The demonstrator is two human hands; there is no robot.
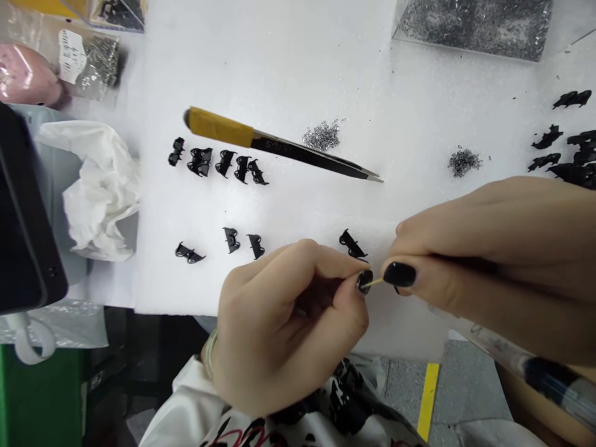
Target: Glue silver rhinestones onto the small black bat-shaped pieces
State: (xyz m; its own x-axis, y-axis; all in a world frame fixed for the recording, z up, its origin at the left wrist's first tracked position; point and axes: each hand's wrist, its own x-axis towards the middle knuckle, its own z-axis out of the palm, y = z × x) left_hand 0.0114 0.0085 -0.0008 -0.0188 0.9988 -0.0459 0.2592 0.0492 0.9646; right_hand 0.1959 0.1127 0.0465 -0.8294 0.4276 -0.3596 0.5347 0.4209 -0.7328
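Observation:
My left hand (288, 323) is closed in a pinch, thumb against index finger; what sits between the fingertips is hidden. My right hand (488, 248) grips a clear-barrelled, pen-like tool (493, 344). A thin yellowish tip (375, 282) sticks out from its fingertips and reaches the left thumbnail. Just above the two hands lies a small black clip-like part (352, 244) on the white foam sheet (288, 205). Tweezers (298, 152) with yellow tape on the handle end lie farther up, held by neither hand.
Several black parts (224, 162) lie at left, others (582, 155) at far right. Two piles of tiny metal pieces (322, 135) rest on the foam. A clear box (475, 28) stands at the top. Crumpled tissue (100, 192) and a dark-screened device (23, 211) border the left side.

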